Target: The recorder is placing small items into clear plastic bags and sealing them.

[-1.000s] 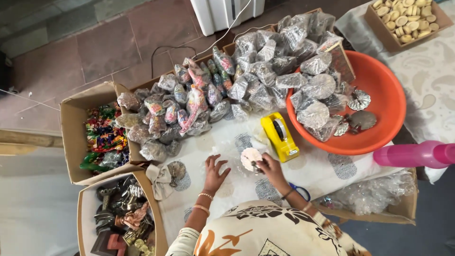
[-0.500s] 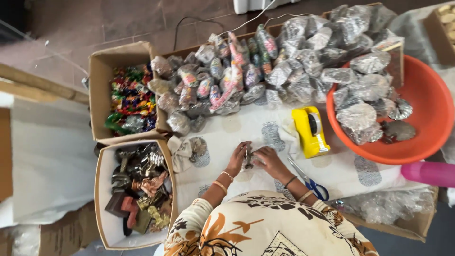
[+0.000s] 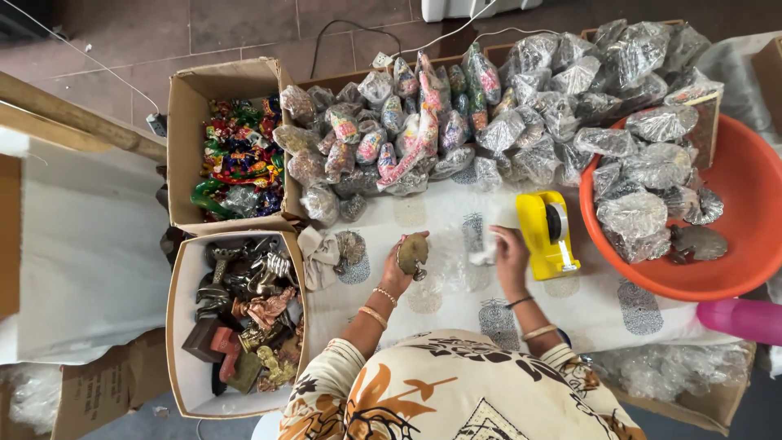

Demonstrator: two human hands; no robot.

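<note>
My left hand (image 3: 397,273) holds a small round brass-coloured metal piece (image 3: 413,253) upright above the white patterned cloth (image 3: 456,305). My right hand (image 3: 509,253) lies further right on the cloth, its fingers pinching a clear sheet of plastic wrap (image 3: 482,254) beside the yellow tape dispenser (image 3: 547,232). Both hands are apart, with crinkled clear wrap lying between them.
An orange basin (image 3: 733,236) at the right holds wrapped and bare metal pieces. Wrapped bundles (image 3: 456,114) pile along the back. Two cardboard boxes at the left hold colourful figures (image 3: 236,159) and brass figurines (image 3: 244,314). A pink bottle (image 3: 737,318) lies at the right.
The view shifted left. My hands, together on the metal piece half a second ago, have parted: the left keeps the piece, the right reached to the wrap by the dispenser.
</note>
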